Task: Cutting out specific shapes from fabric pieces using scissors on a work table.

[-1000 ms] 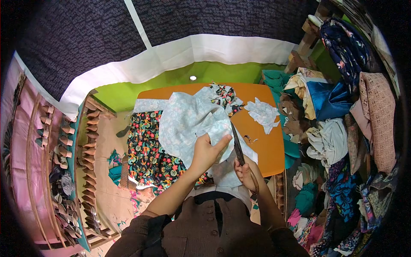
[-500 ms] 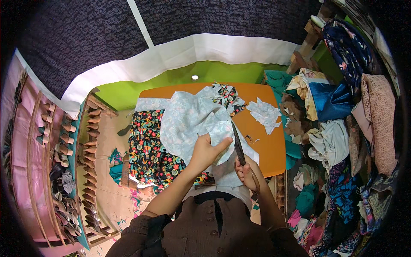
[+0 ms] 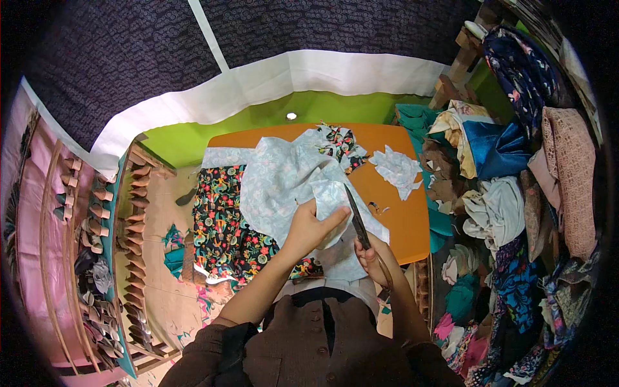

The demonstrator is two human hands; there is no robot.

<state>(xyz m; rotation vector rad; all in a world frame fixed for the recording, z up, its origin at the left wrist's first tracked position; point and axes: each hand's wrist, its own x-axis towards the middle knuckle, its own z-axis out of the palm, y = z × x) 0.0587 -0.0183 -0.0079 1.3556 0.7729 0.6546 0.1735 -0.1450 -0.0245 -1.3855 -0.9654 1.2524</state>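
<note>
My left hand (image 3: 311, 227) is closed on the edge of a piece of floral fabric (image 3: 277, 187), thumb on top, its pale underside turned up. In my right hand (image 3: 371, 257) is a pair of dark scissors (image 3: 358, 226), their blades pointing away from me along the right edge of the held fabric. Whether the blades are apart I cannot make out. The fabric spreads over the orange table (image 3: 403, 226). To its left, the black side with a bright flower print (image 3: 219, 213) shows, hanging toward the near edge.
Crumpled fabric scraps (image 3: 396, 171) lie on the table's right side, with small cut bits (image 3: 378, 208) nearer. Piles of cloth (image 3: 496, 213) crowd the right. At the left stands a rack of wooden shoe lasts (image 3: 135, 251). Dark patterned cloth (image 3: 335, 32) hangs beyond the table.
The scissor blades have shifted very slightly against the fabric edge. Both hands keep nearly the same place and grip.
</note>
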